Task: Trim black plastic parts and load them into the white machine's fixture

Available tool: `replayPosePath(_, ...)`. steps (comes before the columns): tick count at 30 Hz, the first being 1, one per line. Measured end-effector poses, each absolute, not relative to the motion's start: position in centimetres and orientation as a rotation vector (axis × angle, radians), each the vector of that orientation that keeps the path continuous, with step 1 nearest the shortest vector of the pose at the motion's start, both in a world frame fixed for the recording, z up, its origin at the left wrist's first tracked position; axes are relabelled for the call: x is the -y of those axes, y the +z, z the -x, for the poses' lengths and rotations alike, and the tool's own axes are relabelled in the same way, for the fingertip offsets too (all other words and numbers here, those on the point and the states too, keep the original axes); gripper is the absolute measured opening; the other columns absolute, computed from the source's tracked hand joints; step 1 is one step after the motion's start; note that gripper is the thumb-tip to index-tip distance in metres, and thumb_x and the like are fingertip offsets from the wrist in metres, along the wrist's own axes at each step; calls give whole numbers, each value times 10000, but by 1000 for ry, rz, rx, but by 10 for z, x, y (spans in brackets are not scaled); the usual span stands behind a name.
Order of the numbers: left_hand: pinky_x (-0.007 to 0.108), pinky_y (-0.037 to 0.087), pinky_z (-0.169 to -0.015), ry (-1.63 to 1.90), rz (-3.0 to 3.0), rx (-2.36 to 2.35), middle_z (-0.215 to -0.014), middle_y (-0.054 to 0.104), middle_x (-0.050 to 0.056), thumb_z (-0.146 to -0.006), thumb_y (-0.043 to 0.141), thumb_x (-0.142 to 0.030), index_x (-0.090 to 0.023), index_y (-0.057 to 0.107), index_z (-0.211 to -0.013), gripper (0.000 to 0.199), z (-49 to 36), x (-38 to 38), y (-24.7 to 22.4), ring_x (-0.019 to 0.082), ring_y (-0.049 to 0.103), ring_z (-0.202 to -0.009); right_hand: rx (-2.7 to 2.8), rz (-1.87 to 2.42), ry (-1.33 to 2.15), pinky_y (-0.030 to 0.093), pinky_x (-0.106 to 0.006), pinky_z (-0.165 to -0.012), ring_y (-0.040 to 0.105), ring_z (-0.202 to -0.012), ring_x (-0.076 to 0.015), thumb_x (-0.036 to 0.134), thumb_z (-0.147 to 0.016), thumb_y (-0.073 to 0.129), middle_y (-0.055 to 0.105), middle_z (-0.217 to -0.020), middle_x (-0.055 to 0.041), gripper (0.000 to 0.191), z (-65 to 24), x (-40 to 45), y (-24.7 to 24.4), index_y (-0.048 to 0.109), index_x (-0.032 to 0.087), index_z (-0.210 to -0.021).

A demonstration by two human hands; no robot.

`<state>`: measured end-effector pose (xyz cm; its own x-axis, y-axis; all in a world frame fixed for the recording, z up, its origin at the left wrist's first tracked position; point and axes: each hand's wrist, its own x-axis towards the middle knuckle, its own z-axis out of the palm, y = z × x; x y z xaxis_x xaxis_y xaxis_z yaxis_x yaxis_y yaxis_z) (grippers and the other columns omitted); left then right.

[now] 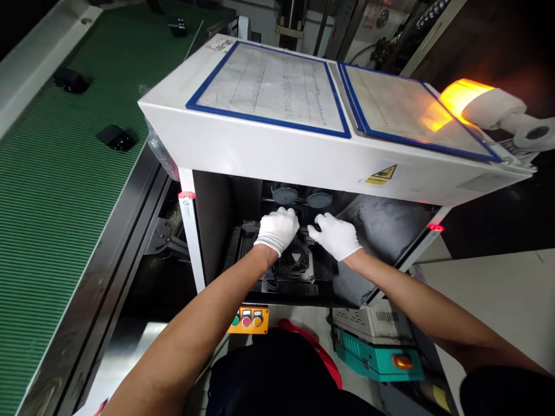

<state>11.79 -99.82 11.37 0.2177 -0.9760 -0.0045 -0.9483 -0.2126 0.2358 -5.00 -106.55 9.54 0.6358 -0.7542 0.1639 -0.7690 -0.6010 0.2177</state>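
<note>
On the ribbed green conveyor belt (pixel 39 231) at far left, small glossy black parts (pixel 116 138) lie well apart, probably so they don't knock together. Below the opening of the white metal machine (pixel 260 151), the orange control box with round buttons (pixel 260 329) sits near you, likely for easy reach. Your white-gloved left hand (pixel 277 230) curls over the dark, blocky fixture (pixel 299 267) inside; whether it grips anything can't be told. Your white-gloved right hand (pixel 335 236), thumb and fingers parted around nothing visible, hovers opposite, seemingly keeping both sides within reach.

Green ribbed belt (pixel 56 202) at left – glowing orange lamp (pixel 465 95) at upper right
</note>
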Motion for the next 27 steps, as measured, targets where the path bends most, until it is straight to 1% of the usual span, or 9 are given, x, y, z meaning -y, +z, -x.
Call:
replayPosePath(4, 465, 496, -786, -210, -2276, 1851, -1035, 596, 210, -1011, 274, -273, -69, 596, -1117, 396, -116, 998, 114, 353, 612, -977, 1406, -2633, 182, 314, -329, -601, 623, -839, -258, 500, -994, 449, 646, -975, -115, 386, 46, 1061, 96, 648, 169, -1006)
replayPosePath(7, 462, 498, -784, -189, -2250, 1890, -1042, 610, 205, -992, 399, -384, -68, 607, -1096, 392, -117, 994, 127, 355, 606, -961, 1365, -2787, 215, 423, -339, -707, 621, -878, -251, 553, -926, 582, 666, -1035, -93, 389, 49, 1066, 113, 669, 196, -1051)
replayPosePath(9, 465, 493, -827, -152, -2229, 1902, -1042, 626, 191, -991, 411, -451, -81, 616, -1083, 433, -120, 991, 139, 344, 608, -972, 1332, -2809, 283, 447, -347, -847, 608, -998, -254, 525, -994, 484, 664, -1146, -91, 387, 53, 1070, 129, 666, 208, -1120)
replayPosePath(11, 473, 468, -910, -102, -2210, 1895, -1084, 631, 186, -1024, 320, -445, -98, 613, -1109, 463, -121, 989, 147, 339, 596, -1050, 1342, -2773, 355, 419, -373, -948, 573, -1102, -270, 419, -1066, 302, 641, -1230, -117, 430, 55, 1072, 138, 654, 189, -1159)
replayPosePath(13, 454, 458, -934, -84, -2212, 1884, -1118, 628, 192, -1042, 257, -404, -99, 608, -1132, 474, -120, 988, 148, 326, 596, -1087, 1362, -2743, 364, 422, -380, -911, 585, -1053, -282, 357, -1072, 242, 654, -1162, -150, 465, 53, 1068, 135, 660, 157, -1105)
replayPosePath(17, 379, 490, -810, -151, -2261, 1879, -1060, 649, 183, -1046, 276, -366, -82, 624, -1104, 452, -116, 988, 139, 271, 662, -931, 1374, -2769, 301, 430, -353, -782, 612, -862, -259, 372, -1063, 274, 660, -961, -161, 468, 47, 1055, 119, 661, 116, -1006)
replayPosePath(22, 477, 431, -966, -131, -2194, 1947, -1130, 639, 211, -1043, 294, -411, -85, 632, -1140, 480, -115, 988, 137, 325, 603, -1109, 1276, -2837, 368, 364, -446, -1002, 572, -1057, -306, 370, -1050, 322, 672, -1080, -167, 432, 48, 1060, 124, 684, 136, -1070)
replayPosePath(24, 496, 431, -965, -131, -2179, 1955, -1175, 618, 233, -1042, 287, -394, -79, 608, -1190, 474, -114, 988, 137, 349, 572, -1156, 1330, -2804, 439, 386, -464, -981, 564, -1057, -320, 346, -1047, 294, 671, -1076, -178, 451, 47, 1064, 124, 686, 126, -1080)
replayPosePath(27, 485, 469, -894, -197, -2194, 1943, -1113, 638, 242, -1038, 301, -346, -48, 618, -1156, 452, -110, 992, 135, 361, 604, -1087, 1377, -2776, 480, 434, -478, -919, 574, -990, -331, 383, -1035, 330, 670, -1023, -191, 456, 45, 1054, 117, 681, 96, -1085)
